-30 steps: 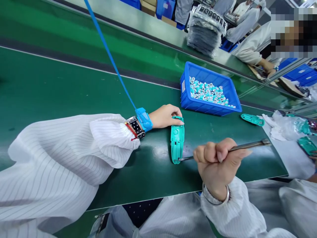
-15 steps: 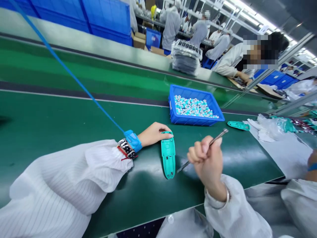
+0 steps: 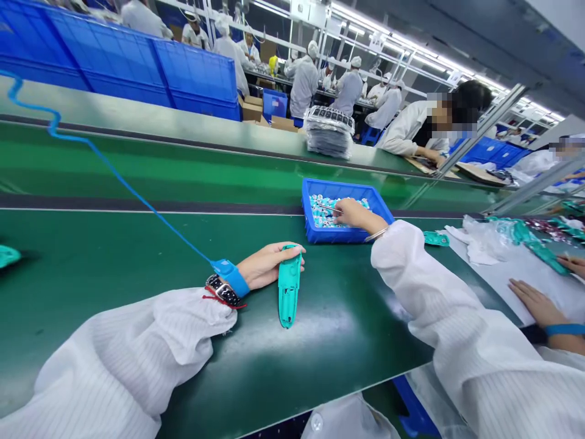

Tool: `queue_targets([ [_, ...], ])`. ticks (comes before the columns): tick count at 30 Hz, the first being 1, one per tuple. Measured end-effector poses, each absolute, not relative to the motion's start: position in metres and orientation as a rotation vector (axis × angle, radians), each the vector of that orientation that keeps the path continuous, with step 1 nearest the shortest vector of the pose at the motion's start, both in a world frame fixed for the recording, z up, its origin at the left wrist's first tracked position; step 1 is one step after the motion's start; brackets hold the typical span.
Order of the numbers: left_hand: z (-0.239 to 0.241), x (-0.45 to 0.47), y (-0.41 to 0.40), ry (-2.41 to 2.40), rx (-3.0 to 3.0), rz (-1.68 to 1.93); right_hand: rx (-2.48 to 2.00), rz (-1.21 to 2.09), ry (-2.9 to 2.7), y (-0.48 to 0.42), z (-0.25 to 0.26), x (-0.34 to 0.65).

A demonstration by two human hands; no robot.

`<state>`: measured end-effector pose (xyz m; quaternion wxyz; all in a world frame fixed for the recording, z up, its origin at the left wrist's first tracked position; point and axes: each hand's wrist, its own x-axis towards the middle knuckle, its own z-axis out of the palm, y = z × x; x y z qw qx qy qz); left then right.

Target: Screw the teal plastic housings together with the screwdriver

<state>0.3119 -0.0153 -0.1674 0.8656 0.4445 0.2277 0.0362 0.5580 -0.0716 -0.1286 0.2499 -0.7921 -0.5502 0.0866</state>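
My left hand (image 3: pixel 269 263) is closed round the upper end of a long teal plastic casing (image 3: pixel 289 291), thumb on top. The casing's inner side, with moulded ribs and slots, faces up. My right hand (image 3: pixel 353 213) reaches into a blue bin (image 3: pixel 350 236), with a slim metal rod-like tool (image 3: pixel 329 208) sticking out to the left between its fingers. Small white-and-teal parts (image 3: pixel 320 216) lie in the bin under that hand. Its fingertips are partly hidden, so I cannot tell whether it touches a part.
A blue coiled cord (image 3: pixel 137 194) runs from my left wrist strap across the green worktop (image 3: pixel 219 384). Other teal casings (image 3: pixel 436 238) lie right of the bin and at the far left. At right, a co-worker's hands (image 3: pixel 539 303) rest near white sheeting. Stacked trays (image 3: pixel 329 133) stand behind.
My right hand has moved from beside the casing up and away into the blue bin, still with the metal tool. My left hand keeps the casing. Another casing has appeared at far left.
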Motion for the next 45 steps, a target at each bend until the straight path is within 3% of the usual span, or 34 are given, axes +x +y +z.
queue_targets([
  [6,-0.146,0.294,-0.046,0.293,0.931,-0.032,-1.978,0.123,-1.436,-0.112,-0.093,0.517],
  [11,-0.133,0.284,-0.054,0.121,1.158,-0.271,-1.528,0.938,-1.360,-0.171,-0.069,0.445],
  [15,-0.130,0.282,-0.054,0.089,1.156,-0.425,-1.467,1.209,-1.111,-0.194,-0.078,0.417],
  [33,-0.134,0.287,-0.073,0.130,1.163,-0.500,-1.520,1.142,-0.835,-0.224,-0.104,0.402],
  [45,-0.143,0.289,-0.084,0.159,1.191,-0.484,-1.361,1.281,-0.692,-0.227,-0.120,0.405],
])
